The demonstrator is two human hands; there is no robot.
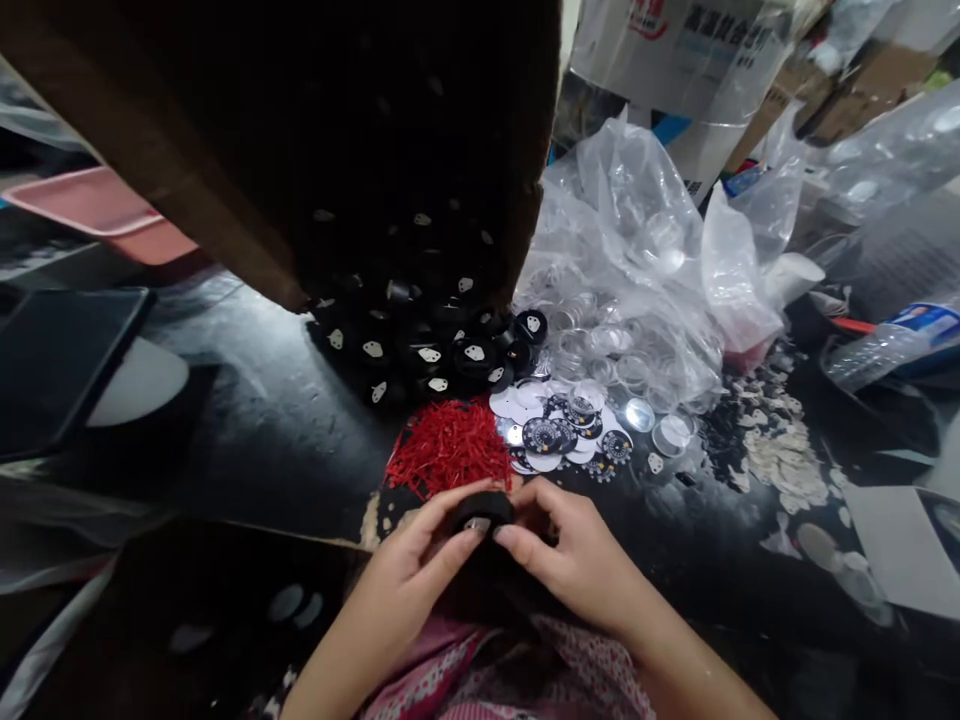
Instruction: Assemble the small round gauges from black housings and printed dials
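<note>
A small round black plastic housing (484,508) is gripped between both hands, near the front edge of the table. My left hand (431,545) is closed on its left side, thumb over the light-coloured spot on its face. My right hand (559,530) pinches the right side with thumb and fingers. Just beyond lies a heap of thin red plastic pointers (450,448). Beside it are printed black dial discs (551,435) and white discs. Similar black housings (427,355) with pale plates spill from a dark carton.
The open carton (255,230) tilts over the table from the back. Clear round covers (585,320) and plastic bags (637,200) are heaped at back right. Small pale pieces (780,440) lie right. A pink tray (112,210) and dark tablet-like panel (67,360) are left.
</note>
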